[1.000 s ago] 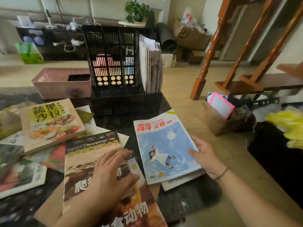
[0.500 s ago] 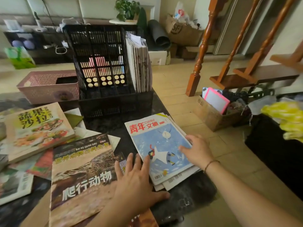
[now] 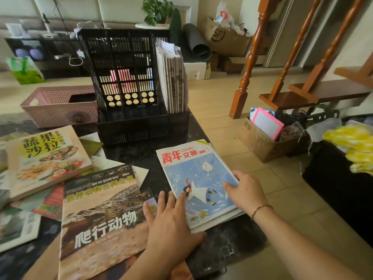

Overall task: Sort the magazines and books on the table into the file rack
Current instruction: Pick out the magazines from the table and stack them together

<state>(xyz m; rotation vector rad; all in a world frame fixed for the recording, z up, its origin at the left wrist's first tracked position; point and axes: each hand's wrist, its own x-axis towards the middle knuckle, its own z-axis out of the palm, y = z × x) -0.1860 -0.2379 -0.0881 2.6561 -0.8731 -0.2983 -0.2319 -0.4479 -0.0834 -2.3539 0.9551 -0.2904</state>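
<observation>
A blue magazine (image 3: 198,174) with red title characters lies on top of a small stack at the dark table's right edge. My right hand (image 3: 245,191) rests on its right edge, fingers spread over the cover. My left hand (image 3: 171,223) lies flat with its fingertips on the magazine's left edge. A black file rack (image 3: 129,81) stands behind, with several magazines (image 3: 173,77) upright in its right slot. A reptile book (image 3: 101,215) lies left of my left hand. Further left lies a salad cookbook (image 3: 44,158).
A pink basket (image 3: 58,106) sits left of the rack. More magazines overlap at the table's left side (image 3: 18,225). The dark table (image 3: 226,245) ends just right of the stack. On the floor stands a cardboard box (image 3: 262,142) holding a pink board, and a wooden stair post (image 3: 248,57) rises beyond it.
My left hand has moved right from the reptile book to the blue magazine's left edge. My right hand has slid further onto the cover.
</observation>
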